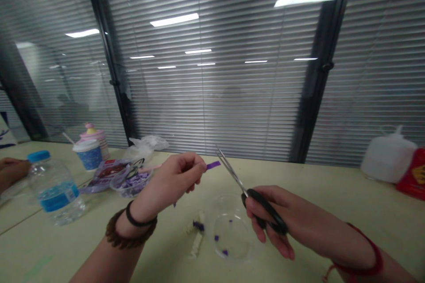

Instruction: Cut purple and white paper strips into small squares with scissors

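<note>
My left hand (184,172) pinches a short purple strip (213,165), whose free end points right. In my right hand (270,216) is a pair of scissors (244,188) with black handles. Its narrow metal blades point up and to the left, close to the strip's end and a little apart from it. Below the two hands stands a clear round plastic bowl (244,254) with a few small purple pieces inside. Left of the bowl lie pale twisted pieces (196,244) with a dark purple bit (198,226) on them.
On the left are a water bottle (58,190), a blue paper cup (88,155), a purple packet (102,174) and a clear tub of purple pieces (133,185). Another person's hand (13,170) rests at the far left. A white jug (387,157) and red package (413,177) stand right.
</note>
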### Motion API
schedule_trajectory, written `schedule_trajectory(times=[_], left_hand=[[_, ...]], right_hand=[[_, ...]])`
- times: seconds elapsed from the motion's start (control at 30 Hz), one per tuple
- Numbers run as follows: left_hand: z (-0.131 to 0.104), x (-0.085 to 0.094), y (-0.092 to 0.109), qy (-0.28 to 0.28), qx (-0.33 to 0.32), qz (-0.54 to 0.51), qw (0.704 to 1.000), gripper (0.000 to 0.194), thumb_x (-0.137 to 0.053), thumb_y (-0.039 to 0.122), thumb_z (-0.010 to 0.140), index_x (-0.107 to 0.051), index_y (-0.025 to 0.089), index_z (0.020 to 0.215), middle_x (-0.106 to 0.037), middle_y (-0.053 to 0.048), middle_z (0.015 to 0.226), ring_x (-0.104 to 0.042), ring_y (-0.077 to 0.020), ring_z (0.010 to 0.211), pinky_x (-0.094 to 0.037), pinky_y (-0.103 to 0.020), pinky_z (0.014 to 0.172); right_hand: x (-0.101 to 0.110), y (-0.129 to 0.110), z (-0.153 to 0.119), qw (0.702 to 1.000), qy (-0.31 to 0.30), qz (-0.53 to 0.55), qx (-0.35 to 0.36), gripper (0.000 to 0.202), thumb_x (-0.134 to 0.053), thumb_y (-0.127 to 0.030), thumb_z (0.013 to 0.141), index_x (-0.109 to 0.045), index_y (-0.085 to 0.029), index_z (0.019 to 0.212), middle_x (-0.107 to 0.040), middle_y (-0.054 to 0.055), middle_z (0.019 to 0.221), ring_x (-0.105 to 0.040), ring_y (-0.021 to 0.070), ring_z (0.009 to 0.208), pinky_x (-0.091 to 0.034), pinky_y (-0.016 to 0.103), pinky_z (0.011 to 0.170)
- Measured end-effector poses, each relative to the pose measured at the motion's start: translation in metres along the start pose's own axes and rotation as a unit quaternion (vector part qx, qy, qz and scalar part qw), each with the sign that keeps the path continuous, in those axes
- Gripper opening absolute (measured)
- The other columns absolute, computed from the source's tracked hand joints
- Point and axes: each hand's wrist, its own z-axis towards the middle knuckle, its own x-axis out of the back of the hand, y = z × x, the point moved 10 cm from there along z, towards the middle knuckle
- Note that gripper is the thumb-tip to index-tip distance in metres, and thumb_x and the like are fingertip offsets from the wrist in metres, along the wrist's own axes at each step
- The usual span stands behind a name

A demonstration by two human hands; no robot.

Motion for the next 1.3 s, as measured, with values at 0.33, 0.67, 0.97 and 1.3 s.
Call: schedule_trajectory(times=[0.33, 0.67, 0.97, 1.3], left_hand=[[-0.001, 0.004, 0.007, 0.029, -0.026, -0.025, 0.999, 0.029, -0.052, 0.034, 0.084, -0.048, 0.018, 0.061, -0.045, 0.008, 0.049, -0.041, -0.0065, 0.044, -0.033, -0.017, 0.045], [-0.001, -0.011, 0.003, -0.02, -0.006, -0.009, 1.0, 0.025, -0.051, 0.036, 0.083, -0.05, 0.017, 0.066, -0.046, 0.006, 0.054, -0.043, -0.0074, 0.046, -0.034, -0.019, 0.045], [-0.002, -0.011, -0.002, -0.025, 0.003, 0.007, 1.0, 0.026, -0.05, 0.039, 0.084, -0.05, 0.017, 0.07, -0.047, 0.006, 0.055, -0.044, -0.0084, 0.047, -0.033, -0.021, 0.045], [0.0, -0.007, 0.002, -0.018, -0.005, -0.014, 1.0, 0.021, -0.052, 0.033, 0.082, -0.05, 0.017, 0.068, -0.047, 0.006, 0.055, -0.044, -0.0076, 0.046, -0.035, -0.019, 0.045]], right_hand=[[-0.01, 0.002, -0.002, 0.999, -0.029, 0.025, -0.002, 0.046, -0.054, -0.062, 0.079, -0.047, -0.017, 0.073, -0.061, -0.002, 0.062, -0.046, 0.002, 0.033, -0.03, 0.012, 0.031], [-0.008, 0.002, 0.002, 0.999, -0.022, 0.034, 0.003, 0.048, -0.053, -0.064, 0.079, -0.047, -0.017, 0.074, -0.061, -0.002, 0.062, -0.046, 0.0022, 0.033, -0.029, 0.013, 0.032], [-0.008, 0.002, 0.0, 0.999, -0.026, 0.037, 0.017, 0.045, -0.052, -0.061, 0.082, -0.047, -0.017, 0.073, -0.061, -0.002, 0.061, -0.046, 0.0021, 0.033, -0.029, 0.013, 0.032], [-0.002, -0.008, -0.003, 1.0, -0.005, 0.018, 0.015, 0.047, -0.051, -0.062, 0.079, -0.048, -0.017, 0.068, -0.058, -0.002, 0.059, -0.043, 0.0026, 0.033, -0.027, 0.016, 0.034]])
